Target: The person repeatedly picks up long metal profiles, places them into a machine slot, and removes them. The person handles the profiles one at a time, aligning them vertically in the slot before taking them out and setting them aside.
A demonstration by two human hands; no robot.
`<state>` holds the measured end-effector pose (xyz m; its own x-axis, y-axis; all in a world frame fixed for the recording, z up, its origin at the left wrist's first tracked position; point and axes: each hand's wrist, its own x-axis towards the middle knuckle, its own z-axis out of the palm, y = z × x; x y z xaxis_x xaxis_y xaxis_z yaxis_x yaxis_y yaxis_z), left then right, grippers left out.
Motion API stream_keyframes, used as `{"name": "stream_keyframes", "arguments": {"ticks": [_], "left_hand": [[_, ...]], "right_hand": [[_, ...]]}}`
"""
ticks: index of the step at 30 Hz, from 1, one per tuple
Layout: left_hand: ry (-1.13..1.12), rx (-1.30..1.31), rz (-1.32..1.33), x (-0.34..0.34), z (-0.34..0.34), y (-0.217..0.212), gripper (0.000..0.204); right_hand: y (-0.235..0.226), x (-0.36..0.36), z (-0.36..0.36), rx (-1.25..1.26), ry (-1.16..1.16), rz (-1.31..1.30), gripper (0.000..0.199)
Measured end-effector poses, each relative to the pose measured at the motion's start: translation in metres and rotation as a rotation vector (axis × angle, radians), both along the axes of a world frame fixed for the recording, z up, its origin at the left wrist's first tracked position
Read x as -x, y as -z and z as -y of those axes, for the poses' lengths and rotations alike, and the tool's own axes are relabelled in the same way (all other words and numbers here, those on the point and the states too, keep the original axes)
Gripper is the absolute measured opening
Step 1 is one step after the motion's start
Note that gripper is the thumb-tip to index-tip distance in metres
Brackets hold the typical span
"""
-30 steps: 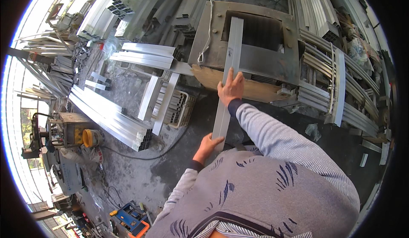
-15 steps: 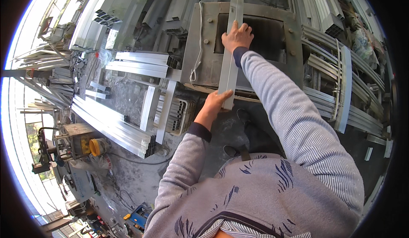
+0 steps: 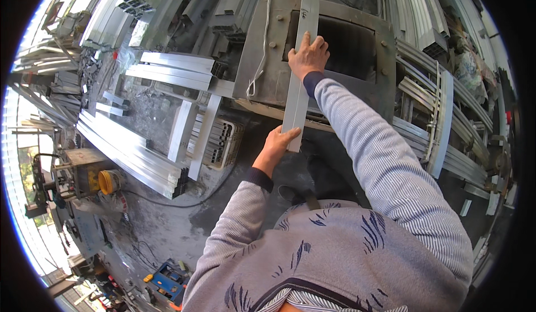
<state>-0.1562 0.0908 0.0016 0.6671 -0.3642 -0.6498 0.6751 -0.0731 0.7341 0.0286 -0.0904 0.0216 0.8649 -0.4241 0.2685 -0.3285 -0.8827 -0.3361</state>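
Observation:
A long pale aluminium profile (image 3: 299, 97) lies lengthwise across the steel worktable (image 3: 251, 63), its near end jutting past the table's front edge. My left hand (image 3: 276, 144) is closed round that near end, thumb on top. Farther up, my right hand (image 3: 310, 59) grips the profile over the table, its index finger stretched along the top face and the other fingers bent at the right side. A dark handwritten mark shows on the metal beyond it. Under and beside the profile is the dark rectangular opening (image 3: 352, 46) in the tabletop. The undersides of my fingers are hidden.
Bundled profiles (image 3: 173, 72) lie left of the table, with more (image 3: 134, 155) on the floor. A crate (image 3: 226, 144) of short pieces stands near the table's front left. Racked lengths (image 3: 441, 116) fill the right. A cable (image 3: 190, 205) crosses the floor.
The profile's near end has come slightly toward me, and a dark mark is now visible on its far part. Both hands keep their grip. The whole view has shifted a little.

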Motion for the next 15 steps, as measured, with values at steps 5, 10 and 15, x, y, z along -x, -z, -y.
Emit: {"name": "stream_keyframes", "arguments": {"ticks": [5,10,15], "left_hand": [[-0.033,-0.147,0.037,0.068,-0.032,0.012,0.049],[-0.03,-0.145,0.077,0.109,-0.043,0.025,0.047],[0.051,-0.261,0.077,0.137,-0.051,0.027,0.049]], "right_hand": [[0.024,0.068,-0.033,0.006,-0.06,0.073,0.075],[0.031,0.107,-0.042,0.011,-0.062,0.042,0.076],[0.03,0.136,-0.045,-0.05,-0.077,-0.023,0.079]]}}
